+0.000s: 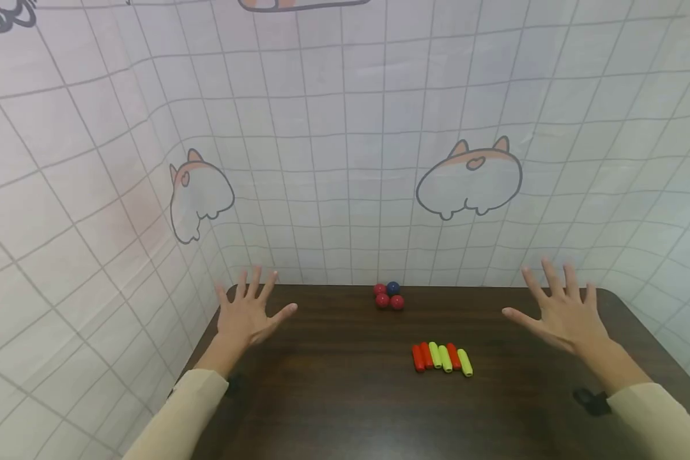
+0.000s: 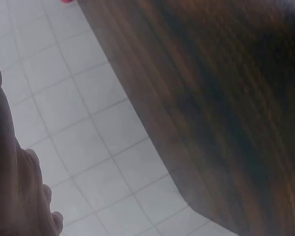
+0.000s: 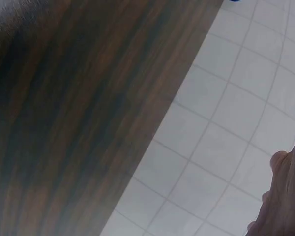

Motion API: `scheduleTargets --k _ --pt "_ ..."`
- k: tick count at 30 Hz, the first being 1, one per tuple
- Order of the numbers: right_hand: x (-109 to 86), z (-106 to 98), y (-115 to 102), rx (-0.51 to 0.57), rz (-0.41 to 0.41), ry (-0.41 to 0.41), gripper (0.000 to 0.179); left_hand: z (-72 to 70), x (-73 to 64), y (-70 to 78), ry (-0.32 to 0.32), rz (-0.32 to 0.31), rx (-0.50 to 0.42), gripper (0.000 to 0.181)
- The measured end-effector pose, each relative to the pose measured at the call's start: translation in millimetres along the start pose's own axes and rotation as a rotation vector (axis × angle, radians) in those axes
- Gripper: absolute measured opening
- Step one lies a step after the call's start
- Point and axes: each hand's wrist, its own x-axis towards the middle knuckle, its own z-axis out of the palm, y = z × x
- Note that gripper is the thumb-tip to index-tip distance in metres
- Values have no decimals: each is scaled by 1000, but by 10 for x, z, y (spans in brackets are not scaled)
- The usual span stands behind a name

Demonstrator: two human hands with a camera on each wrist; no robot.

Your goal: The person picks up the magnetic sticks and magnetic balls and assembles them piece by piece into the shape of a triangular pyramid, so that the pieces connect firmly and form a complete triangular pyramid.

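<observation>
In the head view, the person's left hand (image 1: 244, 319) reaches out at left of centre, its fingers straight and fanned apart, the thumb pointing inward. The right hand (image 1: 569, 319) mirrors it towards the right edge, digits also spread wide; neither grips anything. Both forearms slant up from the lower corners in pale sleeves (image 1: 175, 415). Between the hands, on the dark table (image 1: 322, 396), three red balls (image 1: 382, 300) and a blue ball (image 1: 393, 289) cluster near the centre. Below and right of them lie three red sticks (image 1: 418, 358) and three yellow-green sticks (image 1: 445, 359), side by side.
</observation>
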Motion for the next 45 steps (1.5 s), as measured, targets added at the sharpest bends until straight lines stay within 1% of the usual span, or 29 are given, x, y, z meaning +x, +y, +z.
scheduleTargets --k 6,10,14,17,22,27,30,34,41,45 --pt "-150 59 -74 26 1 -39 100 118 -107 82 7 8 -14 97" --pt "-263 137 -155 62 3 -68 99 221 -217 163 7 12 -33 98" --pt "-369 223 -263 86 0 -72 99 332 -336 272 -1 16 -65 98" --pt "-446 286 -350 104 6 -77 98 405 -422 374 -24 18 -76 98" --pt "-560 391 -481 145 24 -117 96 497 -545 580 -79 23 -96 97" --pt "-619 457 -596 212 49 -139 93 561 -606 808 -76 39 -123 98" --pt "-615 479 -647 265 72 -152 91 574 -596 941 -70 45 -156 98" --pt "-564 508 -687 334 107 -167 88 591 -530 1103 -56 44 -212 96" --pt "-429 555 -695 470 169 -174 80 598 -345 1332 -2 62 -389 88" --pt "-360 558 -692 578 170 -194 76 609 -218 1430 38 76 -500 81"
